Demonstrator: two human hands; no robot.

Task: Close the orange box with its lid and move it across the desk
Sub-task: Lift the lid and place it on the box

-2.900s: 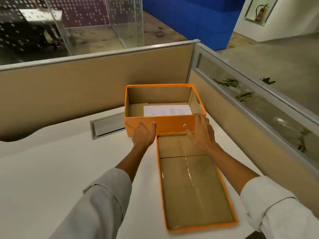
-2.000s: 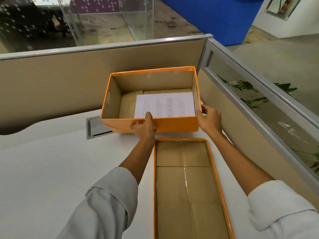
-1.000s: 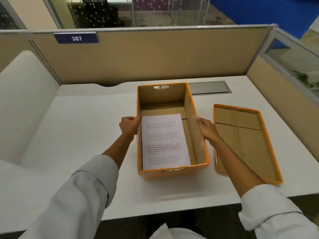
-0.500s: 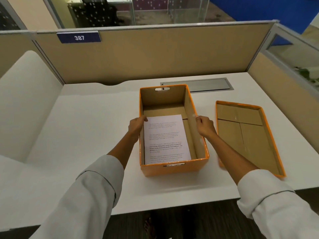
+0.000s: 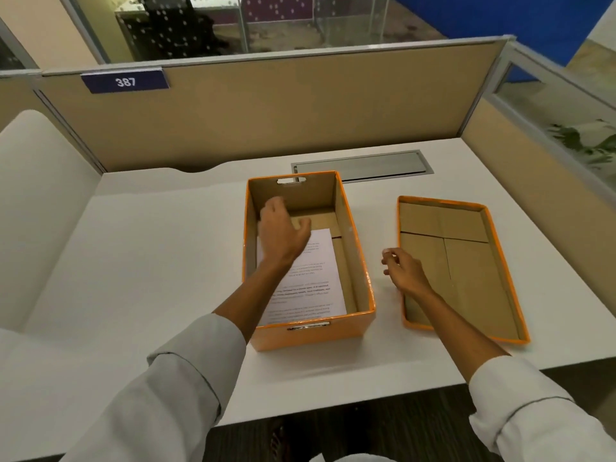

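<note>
1. The orange box stood open on the white counter, near the middle of the view, its long side running from 6 toward 12 o'clock.
2. A printed sheet of paper lay flat on the box floor, toward the near end.
3. The lid lay upside down on the counter at 3 o'clock from the box, close beside it but not touching, its brown inside facing up.
4. The left hand was over the open box, above the far end of the sheet; its fingers were spread loosely and held nothing.
5. The right hand hovered between the box and the lid, over the lid's near left edge; its fingers were curled in a narrow, loose pinch with nothing between them.
6. A metal cable hatch sat flush in the counter at 12 o'clock from the box.
7. A blue tag reading 387 hung on the beige partition at 11 o'clock.
</note>
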